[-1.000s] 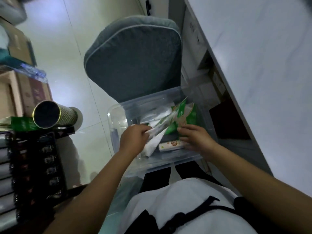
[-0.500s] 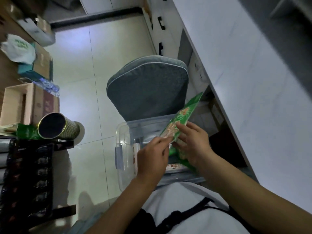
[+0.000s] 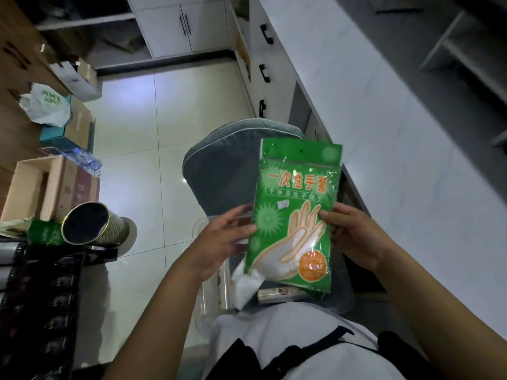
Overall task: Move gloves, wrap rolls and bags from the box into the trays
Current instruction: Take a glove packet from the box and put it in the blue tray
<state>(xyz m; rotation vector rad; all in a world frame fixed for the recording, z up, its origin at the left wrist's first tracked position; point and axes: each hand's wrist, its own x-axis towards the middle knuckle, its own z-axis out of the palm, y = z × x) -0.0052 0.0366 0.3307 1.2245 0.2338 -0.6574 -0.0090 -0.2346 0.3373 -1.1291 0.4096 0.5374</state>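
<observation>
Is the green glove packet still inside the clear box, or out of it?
Out: both hands, left hand and right hand, hold the glove packet upright above the clear box.

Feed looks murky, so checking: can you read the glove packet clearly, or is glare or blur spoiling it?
Head view: dim overall, glove packet sharp and readable with small glints on its plastic; floor shows a bright glare patch; edges bend from the wide-angle lens.
</observation>
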